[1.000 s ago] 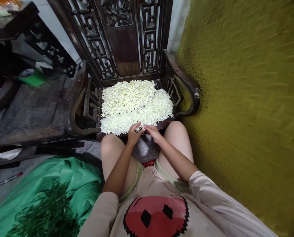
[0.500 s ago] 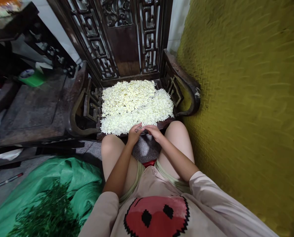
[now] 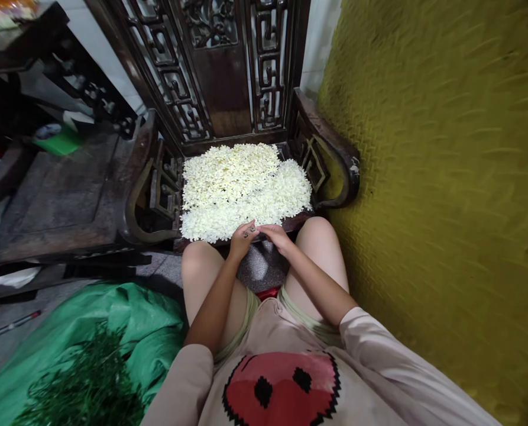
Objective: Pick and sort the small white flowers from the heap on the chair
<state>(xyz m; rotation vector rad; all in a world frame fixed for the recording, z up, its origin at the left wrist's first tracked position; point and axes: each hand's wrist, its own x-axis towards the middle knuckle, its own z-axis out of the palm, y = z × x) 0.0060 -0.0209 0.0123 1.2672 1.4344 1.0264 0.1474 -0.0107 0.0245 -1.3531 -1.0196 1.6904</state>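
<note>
At the front edge of the chair seat my left hand (image 3: 242, 239) and my right hand (image 3: 276, 235) meet fingertip to fingertip. Both are closed in a pinch; whatever lies between the fingers is too small to make out. Small dark marks, perhaps rings, show on the left fingers. Just beyond the hands, a thick layer of small white and cream flowers (image 3: 241, 183) covers most of the seat. The flowers sit on a dark carved wooden chair (image 3: 229, 89) with curved armrests.
A yellow textured sheet (image 3: 441, 177) rises close on the right. Leafy green stems (image 3: 86, 378) lie on a green plastic sack (image 3: 113, 302) at lower left. Beyond the left armrest, a wooden surface (image 3: 60, 195) bears a green container (image 3: 62, 141). My knees flank the hands.
The hands stay at the same place, fingertips together. Only a slight shift of the left fingers shows; the flowers look unchanged.
</note>
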